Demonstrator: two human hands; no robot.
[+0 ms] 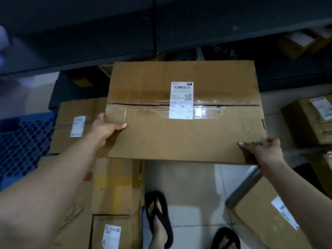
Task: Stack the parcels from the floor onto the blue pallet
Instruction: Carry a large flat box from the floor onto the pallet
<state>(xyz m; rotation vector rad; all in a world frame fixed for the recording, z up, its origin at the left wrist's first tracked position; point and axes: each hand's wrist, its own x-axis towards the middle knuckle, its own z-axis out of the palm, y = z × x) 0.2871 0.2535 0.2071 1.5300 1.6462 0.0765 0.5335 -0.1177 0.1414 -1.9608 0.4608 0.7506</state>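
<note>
Bare forearms (53, 186) reach forward above black flip-flops (158, 212) on the tiled floor (188, 186). Left hand (106, 128) and right hand (264, 150), well apart, each clamp a near corner of the large taped parcel (179, 137), holding it in the air. Beyond, at left, a labelled box (75, 126) lies beside the blue pallet (23, 141) grid.

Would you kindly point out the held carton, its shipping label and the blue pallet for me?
held carton (179, 139): head view, bare near flap of its top.
shipping label (181, 99): head view, middle of the white sticker.
blue pallet (23, 141): head view, open grid at left.
</note>
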